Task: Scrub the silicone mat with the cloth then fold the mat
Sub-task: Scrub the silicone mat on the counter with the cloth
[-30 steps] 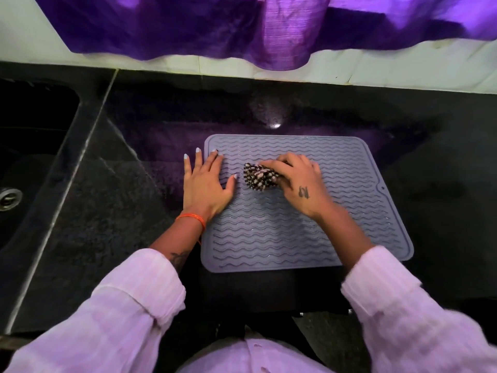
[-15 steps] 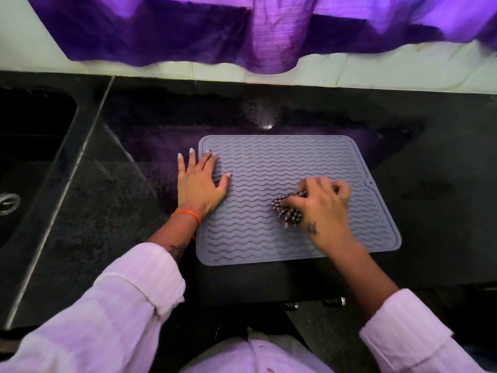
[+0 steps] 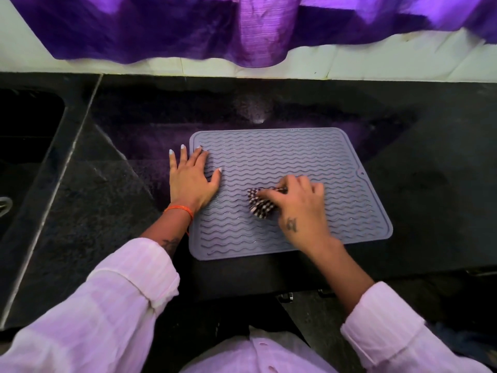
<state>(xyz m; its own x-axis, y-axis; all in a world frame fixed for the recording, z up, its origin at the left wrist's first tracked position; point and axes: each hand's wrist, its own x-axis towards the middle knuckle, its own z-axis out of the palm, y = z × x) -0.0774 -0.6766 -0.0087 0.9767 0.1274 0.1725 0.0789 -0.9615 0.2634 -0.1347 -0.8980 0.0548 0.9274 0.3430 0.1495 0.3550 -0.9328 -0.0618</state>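
A grey silicone mat (image 3: 285, 157) with wavy ridges lies flat on the black countertop (image 3: 107, 200). My left hand (image 3: 189, 181) rests flat with spread fingers on the mat's left edge, partly on the counter. My right hand (image 3: 298, 205) presses a bunched black-and-white checked cloth (image 3: 259, 204) onto the mat's lower middle; most of the cloth is hidden under the fingers.
A dark sink (image 3: 24, 146) with a drain sits at the far left. A purple curtain (image 3: 242, 25) hangs over the white wall ledge (image 3: 376, 63) behind the counter. The counter's front edge runs just below the mat.
My right hand slid the cloth from the mat's upper middle to the right, then back left to the lower middle. My left hand stayed on the left edge.
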